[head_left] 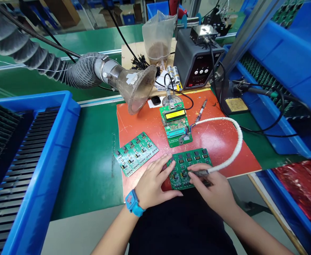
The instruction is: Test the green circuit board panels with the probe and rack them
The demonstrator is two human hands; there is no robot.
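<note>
A green circuit board panel (pixel 189 159) with several small digit displays lies in front of me. My left hand (pixel 156 180) rests at its left side, fingers stretched and spread, fingertips touching the edge and thumb along the near side. Pinched in my right hand (pixel 215 186) is a dark probe (pixel 200 173), its tip over the middle of the panel; the fingers hide the exact contact. From the probe a white sleeved cable (pixel 238 136) loops back to a programmer board (pixel 176 124) with a yellow screen. A second panel (pixel 136 153) lies to the left.
An orange mat (pixel 211 141) covers the bench. A fume-extractor funnel (pixel 136 86) overhangs its far left. Behind stands a soldering station (pixel 197 60); a pen (pixel 201 110) lies on the mat. Blue bins (pixel 62 117) flank both sides, the left one holding black slotted racks.
</note>
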